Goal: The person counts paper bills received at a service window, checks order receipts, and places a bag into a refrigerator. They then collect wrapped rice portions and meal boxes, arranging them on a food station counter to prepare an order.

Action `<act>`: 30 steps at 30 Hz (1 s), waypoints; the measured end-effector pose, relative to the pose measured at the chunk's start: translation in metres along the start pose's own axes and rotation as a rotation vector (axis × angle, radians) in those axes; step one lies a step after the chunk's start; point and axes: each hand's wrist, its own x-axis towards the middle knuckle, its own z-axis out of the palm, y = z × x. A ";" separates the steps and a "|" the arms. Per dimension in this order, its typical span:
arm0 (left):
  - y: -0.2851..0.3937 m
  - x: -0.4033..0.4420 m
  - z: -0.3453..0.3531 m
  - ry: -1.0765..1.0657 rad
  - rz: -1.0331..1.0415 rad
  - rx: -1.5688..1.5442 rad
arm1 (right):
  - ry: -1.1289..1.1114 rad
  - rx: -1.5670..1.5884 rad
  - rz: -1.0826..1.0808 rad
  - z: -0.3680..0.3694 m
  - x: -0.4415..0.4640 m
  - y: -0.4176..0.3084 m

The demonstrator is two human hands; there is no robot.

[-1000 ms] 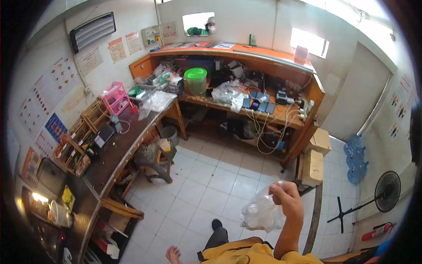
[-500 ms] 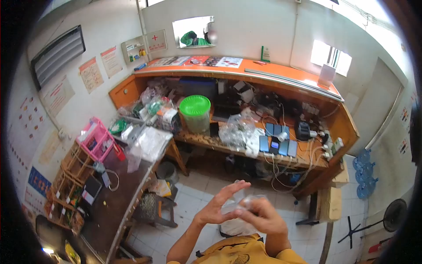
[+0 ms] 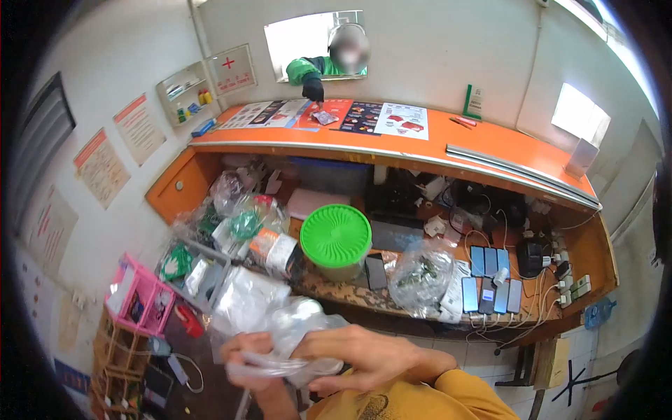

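Both hands are low in the view, around a clear plastic bag (image 3: 301, 325). My left hand (image 3: 253, 360) has its fingers closed on the bag's edge. My right hand (image 3: 371, 355) reaches across from the right, its fingers bent round the other side of the bag; its fingertips are partly hidden by the plastic. Behind the hands lie flat clear bags (image 3: 246, 297) at the end of the dark table. A tub with a green lid (image 3: 336, 235) stands on the shelf beyond, with a crumpled clear bag (image 3: 420, 280) to its right.
Several phones (image 3: 488, 297) with cables lie on the right of the shelf. A person's gloved hand (image 3: 313, 89) reaches through the wall opening over the orange counter (image 3: 448, 136). A pink rack (image 3: 140, 297) and grey tray (image 3: 210, 283) stand at left.
The view has moved closer to the counter and shelf. Both hands have come together at the bag, which earlier hung from my right hand. The person's gloved hand now reaches over the counter.
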 end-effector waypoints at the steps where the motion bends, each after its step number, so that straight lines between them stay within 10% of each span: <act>1: -0.003 0.028 -0.016 -0.017 0.055 -0.051 | 0.106 -0.050 -0.039 -0.021 0.016 0.023; 8: -0.006 0.202 -0.081 0.123 0.102 -0.107 | 0.746 -0.268 0.412 -0.188 0.042 0.162; 12: 0.001 0.278 -0.122 -0.157 0.078 0.075 | 0.947 -0.372 0.466 -0.282 0.052 0.238; 22: -0.093 0.406 -0.193 -0.297 -0.068 0.038 | 0.977 -0.635 0.463 -0.366 0.149 0.365; 28: -0.189 0.459 -0.196 0.115 -0.131 0.022 | 1.082 -0.671 0.620 -0.363 0.161 0.375; 29: -0.214 0.483 -0.194 -0.343 -0.169 -0.129 | 1.075 -0.714 0.628 -0.363 0.163 0.378; 30: -0.229 0.488 -0.196 -0.322 -0.176 -0.117 | 1.066 -0.756 0.632 -0.364 0.166 0.381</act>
